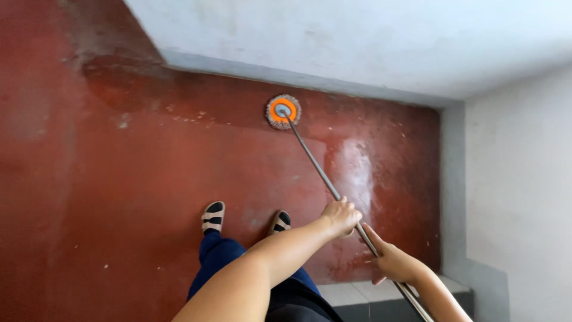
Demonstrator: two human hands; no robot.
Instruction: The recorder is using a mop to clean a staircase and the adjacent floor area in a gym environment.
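Note:
A round mop head (pixel 283 111) with an orange disc and a greyish fringe rests on the red floor (pixel 149 179), close to the grey skirting of the far wall. Its thin metal handle (pixel 314 162) slants down to the lower right. My left hand (pixel 342 216) is closed around the handle higher up. My right hand (pixel 393 260) grips it lower down, nearer my body. Both forearms are bare.
My feet in black-and-white sandals (pixel 213 216) stand on the floor below the mop head, with dark blue trousers above them. White walls (pixel 518 179) with grey skirting close the far side and the right. A wet shiny patch (pixel 357 167) lies beside the handle. A pale tiled step (pixel 351 293) sits at the bottom.

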